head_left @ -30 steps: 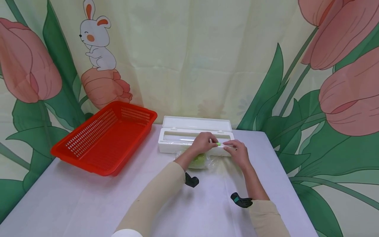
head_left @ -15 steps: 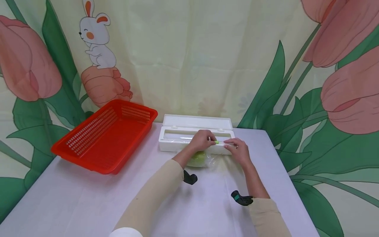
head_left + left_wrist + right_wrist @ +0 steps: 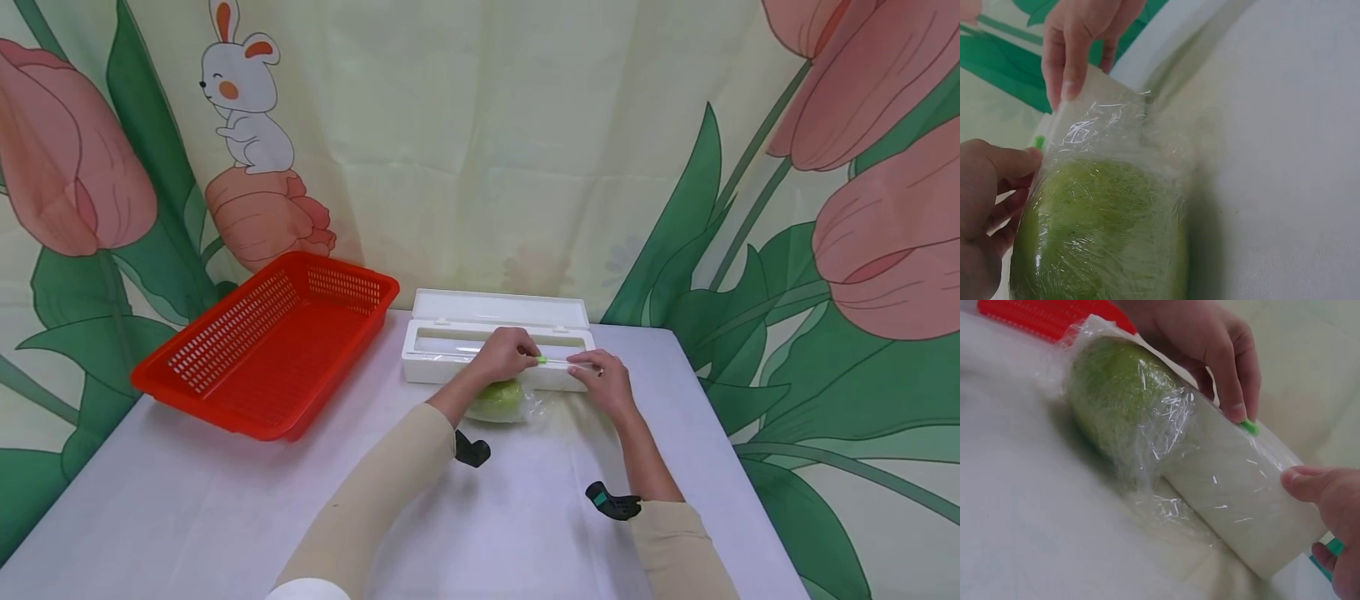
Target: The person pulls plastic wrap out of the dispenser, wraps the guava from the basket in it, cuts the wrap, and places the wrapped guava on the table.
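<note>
A white cling film dispenser (image 3: 420, 368) lies with its lid raised at the back of the table, film stretched over its front edge. My left hand (image 3: 504, 353) pinches the small green cutter slider (image 3: 1249, 427) on that edge, near the middle of the dispenser. Farther right, my right hand (image 3: 604, 382) grips the dispenser's edge near its right end, thumb and finger against the film. Close in front, beneath my left wrist, a green fruit (image 3: 1100, 225) sits wrapped in clear cling film (image 3: 1172, 428). The wrap runs from the fruit up to the dispenser.
A red plastic basket (image 3: 262, 417) with slotted sides stands on the left of the white-covered table (image 3: 187, 517). Behind the table hangs a curtain (image 3: 525, 167) printed with tulips and a rabbit. Dark camera mounts stick out from both wrists.
My left hand has slid leftward along the dispenser's edge together with the green slider, showing more of the edge between my hands. My right hand has stayed at the right end.
</note>
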Tool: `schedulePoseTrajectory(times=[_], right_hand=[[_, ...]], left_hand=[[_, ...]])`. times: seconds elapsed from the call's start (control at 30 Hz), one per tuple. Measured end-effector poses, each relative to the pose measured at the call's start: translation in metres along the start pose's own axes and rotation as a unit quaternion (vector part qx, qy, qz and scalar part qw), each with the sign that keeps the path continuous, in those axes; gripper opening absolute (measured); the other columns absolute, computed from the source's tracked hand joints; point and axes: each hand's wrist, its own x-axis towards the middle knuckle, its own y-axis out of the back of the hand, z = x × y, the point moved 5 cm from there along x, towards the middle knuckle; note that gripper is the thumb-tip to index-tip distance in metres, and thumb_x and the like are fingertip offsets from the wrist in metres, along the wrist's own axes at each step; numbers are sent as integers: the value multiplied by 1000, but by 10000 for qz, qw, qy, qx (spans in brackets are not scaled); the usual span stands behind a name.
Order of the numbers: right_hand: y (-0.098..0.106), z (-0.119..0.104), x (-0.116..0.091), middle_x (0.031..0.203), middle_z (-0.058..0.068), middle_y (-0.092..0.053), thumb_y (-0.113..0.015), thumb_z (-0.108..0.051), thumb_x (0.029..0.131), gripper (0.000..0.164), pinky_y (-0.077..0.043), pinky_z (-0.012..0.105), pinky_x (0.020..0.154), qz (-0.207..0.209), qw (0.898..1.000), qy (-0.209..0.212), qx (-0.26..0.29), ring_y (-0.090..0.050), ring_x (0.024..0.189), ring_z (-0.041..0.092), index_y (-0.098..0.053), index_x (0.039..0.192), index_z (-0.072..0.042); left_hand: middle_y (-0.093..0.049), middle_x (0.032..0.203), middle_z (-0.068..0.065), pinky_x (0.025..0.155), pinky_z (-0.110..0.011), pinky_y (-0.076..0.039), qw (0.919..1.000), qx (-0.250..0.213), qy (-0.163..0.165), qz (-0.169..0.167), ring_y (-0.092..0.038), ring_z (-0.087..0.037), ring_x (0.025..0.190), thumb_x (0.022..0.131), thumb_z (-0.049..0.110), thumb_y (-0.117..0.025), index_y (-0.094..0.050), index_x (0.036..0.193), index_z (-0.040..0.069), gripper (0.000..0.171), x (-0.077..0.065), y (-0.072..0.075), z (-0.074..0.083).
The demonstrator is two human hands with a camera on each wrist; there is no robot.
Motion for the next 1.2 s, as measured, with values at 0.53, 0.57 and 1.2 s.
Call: schedulePoseTrajectory(times=[0.53, 0.57, 1.2], right_hand=[[0, 3, 0, 122, 15, -64, -68, -16, 91, 24, -43, 42, 93, 46, 10000, -25, -48, -50, 111, 28, -71, 113, -8], [0, 3, 0, 122, 15, -64, -68, -16, 90, 24, -43, 42, 92, 63, 10000, -6, -43, -50, 110, 28, -71, 113, -8], [0, 0, -1, 121, 16, -64, -66, -16, 92, 24, -42, 40, 90, 95, 9997, 221, -77, -50, 108, 28, -70, 113, -5]], left_hand=[[-71, 92, -3, 72, -21, -49, 9995, 268, -192, -18, -64, -14, 81, 86, 12, -71, -78, 95, 9, 12, -6, 5, -1], [-71, 92, -3, 71, -20, -49, 9994, 289, -198, -10, -64, -14, 80, 86, 12, -71, -78, 94, 9, 12, -6, 5, -2], [-71, 87, -3, 71, -23, -50, 9994, 310, 3, 131, -63, -13, 78, 83, 11, -72, -79, 91, 10, 10, -42, 52, -48]])
